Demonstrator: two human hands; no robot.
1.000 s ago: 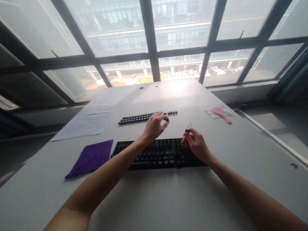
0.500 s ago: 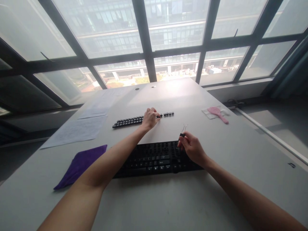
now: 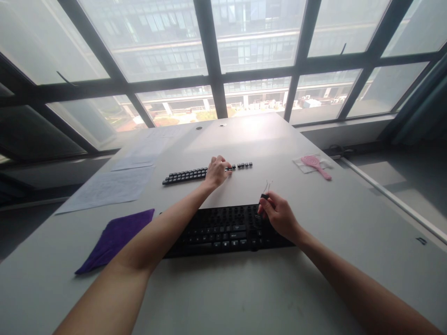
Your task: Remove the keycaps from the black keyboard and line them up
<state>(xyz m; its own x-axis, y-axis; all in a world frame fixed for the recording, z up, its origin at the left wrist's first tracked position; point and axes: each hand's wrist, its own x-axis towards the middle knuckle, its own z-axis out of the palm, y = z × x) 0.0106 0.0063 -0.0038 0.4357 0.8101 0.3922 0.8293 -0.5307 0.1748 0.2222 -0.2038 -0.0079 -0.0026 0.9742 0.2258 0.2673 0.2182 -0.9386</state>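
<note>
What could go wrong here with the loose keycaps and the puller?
1. The left hand sits on the row of loose keycaps. A slight nudge could scatter them or break their order.
2. The right hand pinches the wire keycap puller just above the keyboard. Its thin prongs might snag or scratch the keys beneath.

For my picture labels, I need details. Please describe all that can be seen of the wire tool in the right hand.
The tool is small: a black grip with two thin metal wire loops that point up, tilted slightly. The right hand pinches the grip with its fingertips and holds it above the far right edge of the keyboard.
</note>
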